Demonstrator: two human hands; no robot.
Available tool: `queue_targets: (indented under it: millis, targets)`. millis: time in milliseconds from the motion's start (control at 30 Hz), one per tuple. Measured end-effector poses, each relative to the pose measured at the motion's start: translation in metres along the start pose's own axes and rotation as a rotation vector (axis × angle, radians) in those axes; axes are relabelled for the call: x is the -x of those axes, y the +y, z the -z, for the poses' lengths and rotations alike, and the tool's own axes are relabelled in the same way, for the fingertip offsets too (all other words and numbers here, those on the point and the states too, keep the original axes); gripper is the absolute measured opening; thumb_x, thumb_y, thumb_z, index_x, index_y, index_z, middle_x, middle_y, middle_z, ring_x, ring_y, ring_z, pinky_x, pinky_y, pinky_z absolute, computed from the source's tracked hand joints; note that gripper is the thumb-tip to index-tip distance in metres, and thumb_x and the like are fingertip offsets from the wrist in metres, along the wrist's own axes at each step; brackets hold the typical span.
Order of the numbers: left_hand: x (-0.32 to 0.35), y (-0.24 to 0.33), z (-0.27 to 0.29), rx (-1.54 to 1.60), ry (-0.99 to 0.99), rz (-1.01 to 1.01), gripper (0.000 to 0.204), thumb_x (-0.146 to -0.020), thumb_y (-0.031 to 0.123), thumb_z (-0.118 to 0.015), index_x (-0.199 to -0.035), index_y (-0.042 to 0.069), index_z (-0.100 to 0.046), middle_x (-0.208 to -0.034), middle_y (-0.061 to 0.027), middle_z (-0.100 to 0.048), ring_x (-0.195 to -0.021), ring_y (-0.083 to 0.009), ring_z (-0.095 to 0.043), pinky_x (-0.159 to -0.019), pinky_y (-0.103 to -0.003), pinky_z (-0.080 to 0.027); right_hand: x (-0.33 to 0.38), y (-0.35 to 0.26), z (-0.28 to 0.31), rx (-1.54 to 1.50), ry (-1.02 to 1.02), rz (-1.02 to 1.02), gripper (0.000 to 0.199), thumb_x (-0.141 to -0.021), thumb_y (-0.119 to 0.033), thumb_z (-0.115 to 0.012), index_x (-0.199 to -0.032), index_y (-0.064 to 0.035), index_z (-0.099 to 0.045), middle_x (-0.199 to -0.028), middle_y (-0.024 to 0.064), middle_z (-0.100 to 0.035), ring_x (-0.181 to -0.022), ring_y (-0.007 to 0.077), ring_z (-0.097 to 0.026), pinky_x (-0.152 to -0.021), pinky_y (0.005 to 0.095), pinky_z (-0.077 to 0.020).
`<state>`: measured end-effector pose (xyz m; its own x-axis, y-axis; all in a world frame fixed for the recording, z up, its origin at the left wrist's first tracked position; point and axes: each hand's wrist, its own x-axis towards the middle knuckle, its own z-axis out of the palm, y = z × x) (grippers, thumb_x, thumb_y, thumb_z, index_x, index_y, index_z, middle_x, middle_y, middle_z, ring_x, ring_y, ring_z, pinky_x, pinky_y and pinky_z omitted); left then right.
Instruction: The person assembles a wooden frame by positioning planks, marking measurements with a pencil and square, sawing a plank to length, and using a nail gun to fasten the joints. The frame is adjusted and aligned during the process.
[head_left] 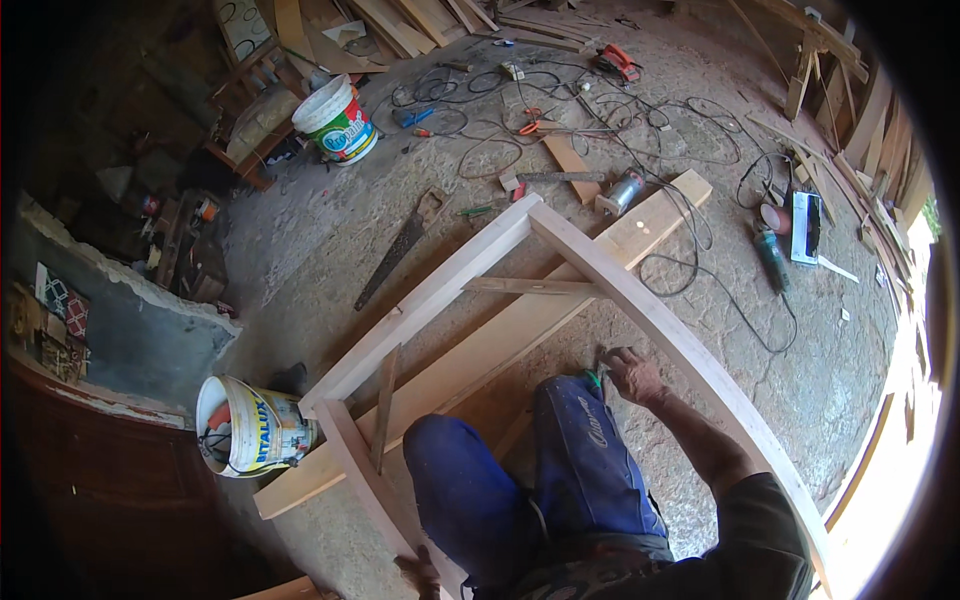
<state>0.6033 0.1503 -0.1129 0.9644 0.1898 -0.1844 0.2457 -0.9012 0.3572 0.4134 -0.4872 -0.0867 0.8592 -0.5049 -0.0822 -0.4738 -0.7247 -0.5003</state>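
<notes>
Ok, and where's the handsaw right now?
In the head view, the handsaw lies on the floor left of centre, just outside the wooden frame, below and right of the upper white bucket.

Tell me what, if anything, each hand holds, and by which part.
Left hand: the wooden frame, apparently by its lower-left rail. Right hand: cannot be told.

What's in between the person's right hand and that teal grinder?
From the right hand to the grinder: the frame's long wooden side, then dark cable, in the head view.
</notes>
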Motion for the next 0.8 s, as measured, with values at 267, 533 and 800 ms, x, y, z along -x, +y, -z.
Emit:
queue_targets:
  millis: [267,533,800]
  targets:
    - [-0.003,-0.019,-0.01,0.367,-0.085,-0.081,0.079,-0.086,0.043,-0.078,-0.137,-0.005,-0.042,-0.13,-0.0366,-0.058,-0.122,-0.0506,-0.059,-0.1,-0.059,-0.049,-0.003,0.006,-0.076,0.05,-0.115,0.081,0.05,-0.096,-0.024,-0.057,-0.146,-0.0202,-0.054,-0.147,0.0146,-0.052,-0.134,0.0347,-0.053,-0.112,0.0419,-0.0468]
    - [-0.033,0.053,0.023,-0.165,0.126,-0.221,0.08,-0.088,0.044,-0.075,-0.143,-0.004,-0.041,-0.147,-0.0343,-0.046,-0.139,-0.0477,-0.043,-0.114,-0.059,-0.036,0.104,0.01,-0.091,-0.001,-0.198,-0.338,0.03,-0.092,-0.016,-0.066,-0.121,-0.0145,-0.068,-0.135,0.0147,-0.058,-0.121,0.0385,-0.061,-0.099,0.0494,-0.0525]
    - [-0.224,0.362,-0.029,0.255,0.253,-0.918,0.05,-0.096,0.033,-0.067,-0.136,0.004,-0.057,-0.145,-0.0212,-0.054,-0.135,-0.0415,-0.049,-0.112,-0.054,-0.039,0.117,0.018,-0.099,-0.444,0.17,-0.454,0.039,-0.102,-0.031,-0.046,-0.126,-0.0092,-0.067,-0.093,0.0145,-0.067,-0.093,0.0272,-0.064,-0.09,0.0442,-0.0496]
